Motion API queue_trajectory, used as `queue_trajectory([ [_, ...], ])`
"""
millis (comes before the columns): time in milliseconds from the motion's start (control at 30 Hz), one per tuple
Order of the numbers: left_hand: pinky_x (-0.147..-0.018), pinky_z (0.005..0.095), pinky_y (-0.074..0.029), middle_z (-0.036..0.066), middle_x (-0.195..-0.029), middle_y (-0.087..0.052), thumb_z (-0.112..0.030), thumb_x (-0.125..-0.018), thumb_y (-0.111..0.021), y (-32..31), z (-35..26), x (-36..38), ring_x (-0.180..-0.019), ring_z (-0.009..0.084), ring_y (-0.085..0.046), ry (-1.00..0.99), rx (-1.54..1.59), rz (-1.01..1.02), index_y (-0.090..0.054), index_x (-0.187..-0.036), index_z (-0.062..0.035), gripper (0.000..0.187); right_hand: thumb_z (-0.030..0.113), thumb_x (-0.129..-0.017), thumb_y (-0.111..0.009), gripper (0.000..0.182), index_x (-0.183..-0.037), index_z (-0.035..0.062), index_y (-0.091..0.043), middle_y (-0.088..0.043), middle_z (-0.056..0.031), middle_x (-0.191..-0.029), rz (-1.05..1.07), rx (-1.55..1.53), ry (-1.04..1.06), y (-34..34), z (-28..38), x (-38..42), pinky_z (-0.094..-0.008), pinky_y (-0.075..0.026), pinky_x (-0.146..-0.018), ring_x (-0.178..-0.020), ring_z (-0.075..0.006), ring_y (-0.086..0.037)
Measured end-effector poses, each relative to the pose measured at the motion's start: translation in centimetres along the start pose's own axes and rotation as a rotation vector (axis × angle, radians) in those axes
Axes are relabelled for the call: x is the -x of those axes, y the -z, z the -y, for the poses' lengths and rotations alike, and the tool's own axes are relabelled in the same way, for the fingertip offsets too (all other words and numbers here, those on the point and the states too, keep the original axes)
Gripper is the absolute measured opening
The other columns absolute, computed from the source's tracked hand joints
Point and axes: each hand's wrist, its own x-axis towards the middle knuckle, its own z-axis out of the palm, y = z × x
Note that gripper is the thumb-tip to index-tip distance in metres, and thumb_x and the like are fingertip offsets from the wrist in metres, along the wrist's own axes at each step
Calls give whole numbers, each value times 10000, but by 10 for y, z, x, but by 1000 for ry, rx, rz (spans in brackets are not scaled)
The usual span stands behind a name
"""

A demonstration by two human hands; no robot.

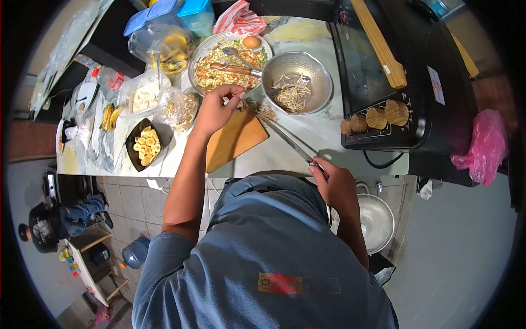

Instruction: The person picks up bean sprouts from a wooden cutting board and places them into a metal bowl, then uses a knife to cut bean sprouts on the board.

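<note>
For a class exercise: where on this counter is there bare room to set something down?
Bare counter lies between knife, metal bowl and oven, and beyond that bowl, left of the oven. Behind the dark bowl, the plastic bag and tub crowd together.

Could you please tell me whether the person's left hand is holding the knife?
No, the knife is gripped in the right hand, its blade extending toward the wooden cutting board.
</note>
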Motion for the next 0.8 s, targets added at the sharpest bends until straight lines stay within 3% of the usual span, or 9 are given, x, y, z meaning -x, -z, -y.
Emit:
queue_trajectory([
  [167, -690, 281, -491, 53, -792, -686, -192, -961, -703, 30, 17, 36, -726, 117, -599, 121, 16, -140, -712, -1015, 16, 215, 290, -933, -681, 290, -1114, 70, -734, -744, -156, -923, -4, 19, 180, -6, 6, -11, -423, -555, -761, -845, -368, -713],
  [333, -686, 280, -493, 56, -775, -686, -238, -967, -699, 58, 32, 87, -716, 113, -597, 277, -26, -263, -717, -1003, 20, 261, 273, -920, -701, 292, -1122, 62, -726, -736, -164, -910, 67, 18, 237, -15, 18, -18, -407, -554, -725, -823, -359, -716],
  [600, -635, 272, -472, 72, -771, -704, -213, -949, -701, 71, 45, 141, -665, 111, -584, 393, -108, -256, -714, -969, 6, 221, 313, -931, -682, 325, -1148, 74, -720, -732, -174, -912, 144, 105, 261, -22, 36, -30, -405, -551, -735, -811, -347, -721],
  [733, -629, 274, -469, 61, -747, -689, -207, -948, -705, 67, 42, 134, -656, 105, -575, 334, -126, -261, -712, -986, 9, 220, 326, -933, -678, 332, -1158, 85, -718, -730, -173, -899, 139, 99, 232, -19, 36, -30, -402, -548, -728, -805, -348, -720],
  [800, -660, 255, -455, 18, -770, -664, -195, -960, -707, 63, 31, 123, -725, 70, -567, 418, -72, -221, -713, -1010, 15, 216, 333, -935, -676, 334, -1158, 88, -719, -729, -176, -889, 123, 94, 200, -13, 34, -26, -403, -548, -726, -803, -349, -721],
])
